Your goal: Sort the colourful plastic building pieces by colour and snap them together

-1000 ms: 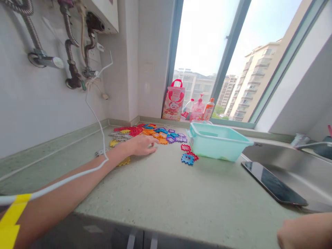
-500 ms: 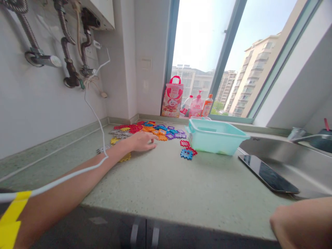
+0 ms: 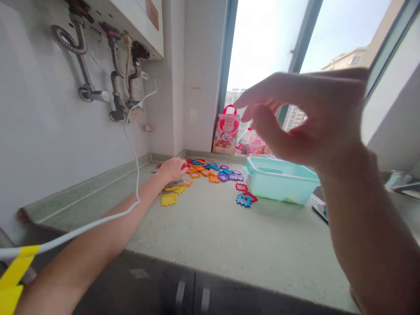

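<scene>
My left hand [image 3: 172,169] reaches to the back left of the counter, its fingers curled on red interlocking plastic tiles [image 3: 185,166]; the hand hides part of them. Beside it spread orange tiles [image 3: 197,169], blue tiles [image 3: 211,166] and purple tiles [image 3: 235,176]. Yellow tiles [image 3: 168,200] lie nearer the front. Raised high and close to the camera, my right hand [image 3: 315,116] is bent at the wrist. Its fingers arch over the thumb, with a gap between and nothing visible in it. Below is a mint-green plastic tub [image 3: 278,181].
A blue tile [image 3: 244,201] and red tiles [image 3: 242,187] lie by the tub. A dark phone [image 3: 320,212] is partly behind my right forearm. A white cable [image 3: 135,166] hangs across my left forearm. A pink bag [image 3: 226,133] and bottles [image 3: 256,143] stand at the window.
My right hand has risen from the lower right corner to in front of the window. My left hand has shifted back onto the red tiles. The view has tilted up and turned left.
</scene>
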`<state>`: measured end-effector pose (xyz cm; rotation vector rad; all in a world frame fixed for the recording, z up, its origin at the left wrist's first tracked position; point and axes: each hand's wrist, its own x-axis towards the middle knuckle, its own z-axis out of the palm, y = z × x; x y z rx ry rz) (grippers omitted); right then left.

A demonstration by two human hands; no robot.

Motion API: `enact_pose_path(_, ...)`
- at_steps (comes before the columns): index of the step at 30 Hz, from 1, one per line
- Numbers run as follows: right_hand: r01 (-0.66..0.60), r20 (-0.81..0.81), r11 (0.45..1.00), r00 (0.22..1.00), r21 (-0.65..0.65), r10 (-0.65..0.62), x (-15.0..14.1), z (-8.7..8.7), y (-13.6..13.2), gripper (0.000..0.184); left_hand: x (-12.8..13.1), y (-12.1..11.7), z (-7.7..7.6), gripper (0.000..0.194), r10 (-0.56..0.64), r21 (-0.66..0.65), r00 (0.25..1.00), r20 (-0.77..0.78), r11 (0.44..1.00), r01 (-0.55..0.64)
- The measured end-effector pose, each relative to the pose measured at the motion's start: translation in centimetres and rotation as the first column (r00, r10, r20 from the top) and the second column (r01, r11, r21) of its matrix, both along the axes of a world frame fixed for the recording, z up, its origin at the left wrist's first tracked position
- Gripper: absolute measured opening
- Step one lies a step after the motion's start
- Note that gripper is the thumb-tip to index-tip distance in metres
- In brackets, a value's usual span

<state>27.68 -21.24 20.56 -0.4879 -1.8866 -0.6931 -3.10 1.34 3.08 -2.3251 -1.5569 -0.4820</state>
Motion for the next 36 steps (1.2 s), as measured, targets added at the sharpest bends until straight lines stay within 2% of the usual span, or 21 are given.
enact_pose_path(3,0.064,0.316,0.998,0.947,-0.017,-0.055,-1.9,-0.6,2.3,0.025,-2.6,1.6,-0.8,0.06,0.149,-0.093,0.988,0.029,0.985,-0.145)
enact_pose_path(6,0.137,0.407,0.977,0.912,-0.166,-0.059,-4.0,-3.4,6.2,0.024,-3.9,2.6,-1.9,0.059,0.188,-0.174,0.982,0.03,0.968,-0.18)
enact_pose_path(8,0.135,0.466,0.958,0.885,-0.252,-0.002,-5.8,-6.7,8.5,0.023,-4.0,3.0,-2.4,0.056,0.191,-0.186,0.981,0.026,0.965,-0.183)
enact_pose_path(10,0.05,0.466,0.929,0.874,-0.367,0.138,-7.9,-10.9,10.0,0.026,-4.0,3.3,-2.6,0.055,0.205,-0.166,0.978,0.024,0.966,-0.199)
enact_pose_path(12,-0.066,0.433,0.875,0.85,-0.48,0.302,-10.1,-15.2,10.9,0.034,-3.9,3.6,-2.6,0.057,0.232,-0.133,0.972,0.021,0.965,-0.228)
enact_pose_path(14,-0.11,0.424,0.826,0.816,-0.553,0.392,-11.8,-19.0,11.3,0.037,-3.9,3.7,-2.5,0.056,0.248,-0.115,0.968,0.02,0.963,-0.245)
enact_pose_path(15,-0.124,0.414,0.796,0.8,-0.593,0.434,-12.4,-20.3,11.5,0.034,-3.9,3.8,-2.5,0.054,0.251,-0.115,0.968,0.021,0.962,-0.247)
enact_pose_path(17,-0.151,0.394,0.746,0.772,-0.649,0.498,-13.0,-22.0,11.8,0.027,-4.0,3.8,-2.6,0.048,0.257,-0.119,0.966,0.028,0.96,-0.252)
enact_pose_path(19,-0.168,0.354,0.726,0.786,-0.667,0.507,-12.9,-22.5,12.0,0.02,-4.0,3.8,-2.7,0.044,0.284,-0.124,0.958,0.043,0.953,-0.277)
enact_pose_path(26,-0.189,0.231,0.725,0.869,-0.662,0.438,-12.1,-22.2,12.2,0.009,-4.2,4.2,-3.3,0.036,0.363,-0.166,0.926,0.105,0.924,-0.343)
enact_pose_path(31,-0.178,0.215,0.707,0.877,-0.684,0.429,-11.0,-22.4,12.9,0.015,-4.7,4.4,-3.5,0.042,0.352,-0.139,0.927,0.132,0.932,-0.334)
enact_pose_path(36,-0.19,0.129,0.691,0.915,-0.698,0.382,-9.7,-22.6,12.8,0.024,-4.7,3.9,-3.3,0.043,0.318,-0.095,0.939,0.129,0.947,-0.307)
